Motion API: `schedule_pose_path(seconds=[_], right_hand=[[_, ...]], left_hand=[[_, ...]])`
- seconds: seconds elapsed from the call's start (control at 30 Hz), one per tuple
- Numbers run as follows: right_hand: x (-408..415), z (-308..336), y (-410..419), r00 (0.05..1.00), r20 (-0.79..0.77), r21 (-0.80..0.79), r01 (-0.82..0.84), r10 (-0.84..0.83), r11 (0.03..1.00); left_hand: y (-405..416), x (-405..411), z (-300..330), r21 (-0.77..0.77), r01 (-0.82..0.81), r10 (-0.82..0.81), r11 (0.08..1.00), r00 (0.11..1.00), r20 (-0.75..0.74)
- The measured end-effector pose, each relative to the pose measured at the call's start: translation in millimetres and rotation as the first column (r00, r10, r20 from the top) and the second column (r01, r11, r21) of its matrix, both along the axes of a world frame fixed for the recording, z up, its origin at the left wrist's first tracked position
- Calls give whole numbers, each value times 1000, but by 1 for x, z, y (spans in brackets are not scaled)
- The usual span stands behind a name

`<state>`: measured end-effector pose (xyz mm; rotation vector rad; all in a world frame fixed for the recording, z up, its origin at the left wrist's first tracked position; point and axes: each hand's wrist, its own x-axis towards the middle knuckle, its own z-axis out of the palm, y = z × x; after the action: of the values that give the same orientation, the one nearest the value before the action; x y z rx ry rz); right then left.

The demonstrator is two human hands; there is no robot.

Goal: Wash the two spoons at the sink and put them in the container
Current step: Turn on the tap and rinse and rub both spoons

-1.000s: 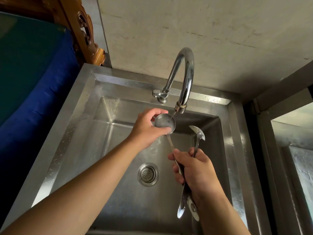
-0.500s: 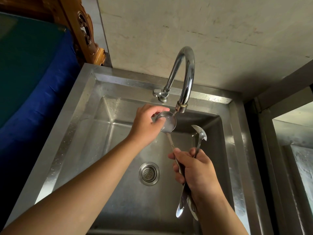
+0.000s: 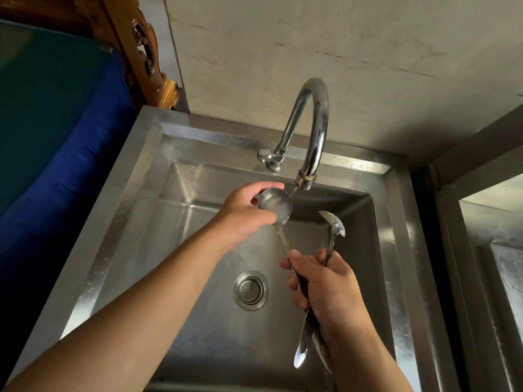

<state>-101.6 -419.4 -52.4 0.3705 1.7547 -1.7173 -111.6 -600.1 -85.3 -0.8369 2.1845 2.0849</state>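
My right hand point(image 3: 331, 292) grips the handles of both steel spoons over the steel sink point(image 3: 181, 210). The first spoon point(image 3: 276, 205) has its bowl right under the faucet point(image 3: 311, 123) spout, where a thin stream of water runs onto it. My left hand point(image 3: 243, 213) pinches that bowl, thumb and fingers on its rim. The second spoon point(image 3: 335, 226) points up to the right of the first, its bowl free of the water. No container is in view.
The drain strainer point(image 3: 250, 290) sits at the basin's middle. A blue and green cushion point(image 3: 56, 137) and carved wooden furniture point(image 3: 144, 52) lie to the left. A steel frame point(image 3: 481, 250) stands to the right, and a bare wall is behind the faucet.
My left hand has shifted its fingers slightly on the first spoon's bowl, which stays under the spout. My right hand has held both handles nearly still.
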Motion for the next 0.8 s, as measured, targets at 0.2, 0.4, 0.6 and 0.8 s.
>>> schedule_pose_path(seconds=[0.2,0.4,0.6,0.8], right_hand=[[3,3,-4,999,-2,0,36,-36,999],[4,4,-2,999,7,9,39,-39,999],[-3,7,-2,990,54,-59,133,-130,989],[-4,6,-4,987,97,-62,137,-131,989]], left_hand=[[12,-9,-5,-179,-111,102,978,993,-58],[21,-21,-10,-480,-278,199,832,957,-210],[12,-24,-5,-595,-250,88,764,954,-288],[0,-11,0,-501,50,-110,864,990,-91]])
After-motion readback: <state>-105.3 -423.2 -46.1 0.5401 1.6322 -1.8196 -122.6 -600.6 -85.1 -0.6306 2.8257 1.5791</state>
